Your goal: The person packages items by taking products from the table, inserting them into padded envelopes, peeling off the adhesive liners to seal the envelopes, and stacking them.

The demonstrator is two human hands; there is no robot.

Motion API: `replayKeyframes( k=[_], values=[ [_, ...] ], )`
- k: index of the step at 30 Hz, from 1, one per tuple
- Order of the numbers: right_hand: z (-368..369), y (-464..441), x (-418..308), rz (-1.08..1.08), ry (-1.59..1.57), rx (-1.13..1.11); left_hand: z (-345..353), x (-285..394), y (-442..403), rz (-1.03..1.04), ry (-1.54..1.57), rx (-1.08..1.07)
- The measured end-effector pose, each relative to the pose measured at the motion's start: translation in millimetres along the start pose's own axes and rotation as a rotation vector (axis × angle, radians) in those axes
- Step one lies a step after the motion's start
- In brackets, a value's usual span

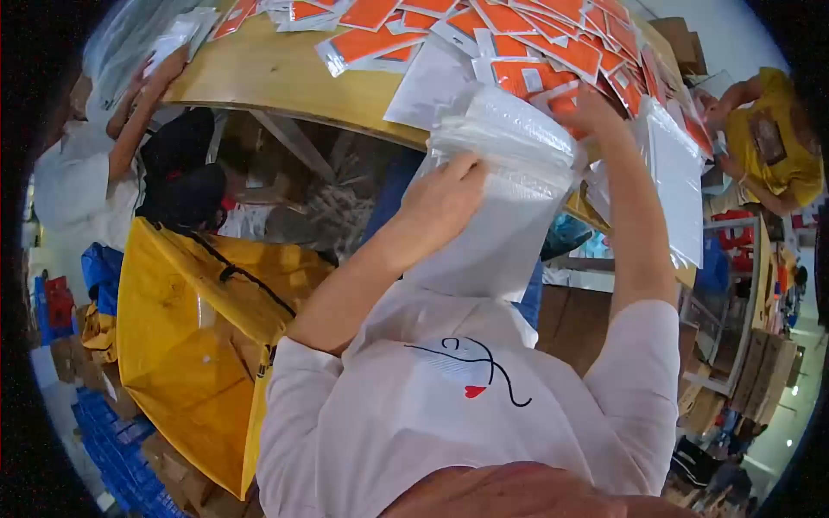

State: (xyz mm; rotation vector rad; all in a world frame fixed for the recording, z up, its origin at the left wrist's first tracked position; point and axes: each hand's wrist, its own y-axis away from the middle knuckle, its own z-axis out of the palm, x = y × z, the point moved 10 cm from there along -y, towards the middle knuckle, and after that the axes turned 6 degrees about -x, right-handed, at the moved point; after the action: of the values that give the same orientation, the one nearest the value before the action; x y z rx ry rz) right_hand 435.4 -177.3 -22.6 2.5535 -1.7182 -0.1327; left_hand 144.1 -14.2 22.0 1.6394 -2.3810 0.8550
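Observation:
A thick stack of white, translucent plastic bags (509, 129) hangs over the table's edge in front of my chest. My left hand (445, 198) is closed on the near side of this stack, its fingers curled at the folded bag edges. Beyond the stack's right side, my right hand (591, 114) reaches over the table, fingers bent around the edge of an orange packet (563, 101) in clear wrapping. Part of that packet and some fingertips are hidden. Many more orange packets (553, 47) lie in a loose heap behind both hands.
The wooden table (276, 73) curves across the front. More white bags (672, 173) hang at its right edge. A yellow fabric bin (186, 345) stands at my left. One person (86, 186) works at the far left, another in a yellow shirt (773, 138) at the right.

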Motion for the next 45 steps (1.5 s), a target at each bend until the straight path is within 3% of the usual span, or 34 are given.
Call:
replayKeyframes(
  k=[6, 8, 10, 11, 13, 15, 17, 18, 20, 24, 29, 33, 34, 38, 39, 41, 43, 45],
  values=[
    [33.2, 3.6, -2.9, 0.099, 0.098, -0.206, -1.0, -8.4, -2.0, -0.073, 0.052, 0.059],
    [4.3, 8.6, -11.4, 0.012, 0.332, 0.037, -4.0, -7.2, -2.0, -0.04, 0.07, 0.119],
    [-55.1, 41.0, -36.1, -0.119, 0.284, 0.129, -6.4, -5.9, -5.1, -0.018, 0.048, 0.117],
    [-80.0, 33.5, -40.0, -0.011, 0.362, 0.264, -7.4, -4.1, -5.5, 0.002, 0.026, 0.109],
    [-145.2, 72.3, -66.5, 0.021, 0.394, 0.324, -5.2, -0.2, -4.2, 0.039, -0.015, 0.08],
    [-193.2, 80.2, -11.9, 0.071, 0.067, 0.661, -0.2, -6.6, -5.8, 0.003, 0.013, 0.034],
    [-238.8, 137.3, -32.7, -0.217, 0.091, 0.825, 5.6, -16.9, -8.8, -0.063, 0.052, -0.033],
    [-254.5, 165.9, -30.3, 0.012, -0.247, 0.797, 8.7, -20.3, -8.1, -0.097, 0.073, -0.067],
    [-270.4, 226.0, -38.2, -0.041, -0.411, 1.008, 3.9, -18.3, -7.0, -0.1, 0.115, -0.043],
    [-264.3, 263.4, -48.8, -0.249, -0.559, 1.002, -15.2, -10.8, -3.7, -0.09, 0.226, 0.013],
    [-227.7, 256.7, -64.9, -0.423, -0.719, 0.834, -26.3, 6.4, -2.9, -0.044, 0.316, -0.12],
    [-199.6, 228.1, -82.3, -0.487, -0.77, 0.375, -42.1, 23.6, 8.9, 0.046, 0.453, -0.081],
    [-198.5, 228.3, -83.1, -0.49, -0.771, 0.372, -42.6, 25.0, 12.2, 0.043, 0.452, -0.079],
    [-181.8, 231.7, -94.8, -0.513, -0.87, 0.221, -99.5, 25.4, 40.9, 0.071, 0.28, 0.537],
    [-178.5, 234.0, -99.4, -0.54, -0.934, 0.245, -98.9, 23.3, 43.2, 0.071, 0.282, 0.533],
    [-165.1, 242.1, -116.5, -0.522, -1.012, 0.234, -58.7, -9.8, 41.1, -0.179, 0.696, 0.227],
    [-136.0, 254.0, -148.3, -0.601, -0.695, 0.041, -8.7, -24.6, 52.0, -0.43, 1.086, -0.088],
    [-104.2, 275.1, -208.5, -0.868, -0.113, 0.048, -0.7, -34.2, 56.7, -0.51, 1.122, -0.04]
  ],
)
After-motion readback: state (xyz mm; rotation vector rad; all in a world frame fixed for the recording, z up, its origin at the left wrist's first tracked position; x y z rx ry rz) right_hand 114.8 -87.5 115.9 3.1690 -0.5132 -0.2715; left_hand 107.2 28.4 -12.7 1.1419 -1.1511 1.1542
